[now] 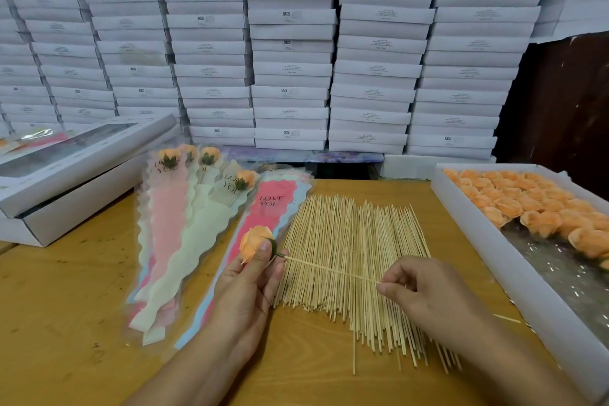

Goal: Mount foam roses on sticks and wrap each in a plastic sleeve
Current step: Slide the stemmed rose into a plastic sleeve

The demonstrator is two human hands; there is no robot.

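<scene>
1. Stacked white boxes (290, 53) fill the wall behind a wooden table (66, 323); only the head view is given, so everything below is read from it.
2. At table centre a heap of sticks (346, 257) is fanned out, probably so that single ones can be picked off easily.
3. A tray of orange roses (514, 204) is kept at the right edge, near the right hand (425, 293).
4. Empty plastic sleeves (273, 204) are laid left of the sticks, and finished wrapped roses (184, 181) are piled further left, apart from the raw stock.
5. One rose (255, 244) is gripped by the left hand (250, 287), thumb curled over the bloom, its green base turned toward the right hand.
6. A single stick (333, 269) is pinched at its near end by the right fingertips, its far tip at the rose's base; mounting appears to be under way, wrapping not yet begun.
</scene>
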